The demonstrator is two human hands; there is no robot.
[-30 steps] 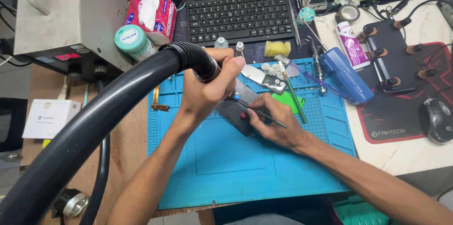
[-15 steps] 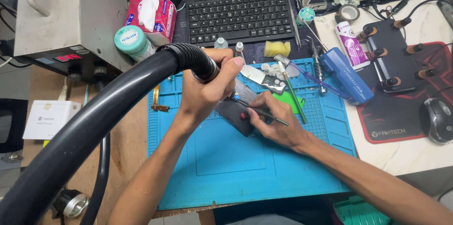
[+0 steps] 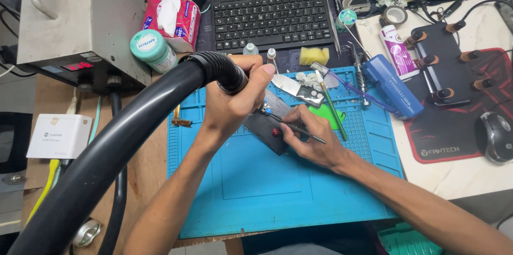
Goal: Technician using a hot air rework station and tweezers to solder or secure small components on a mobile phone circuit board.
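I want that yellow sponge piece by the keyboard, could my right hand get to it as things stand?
Probably not at once. The right hand is busy pinching a thin tool on the dark holder. The yellow sponge lies uncovered beyond it, but the left hand and black hose crowd that side.

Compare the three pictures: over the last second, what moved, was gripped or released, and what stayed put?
Nothing visibly changed. The left hand grips the black hose as before, its nozzle aimed at the dark holder on the blue mat. The right hand holds its thin tool on the holder just as it did. Keyboard, tissue pack and mouse lie where they were.
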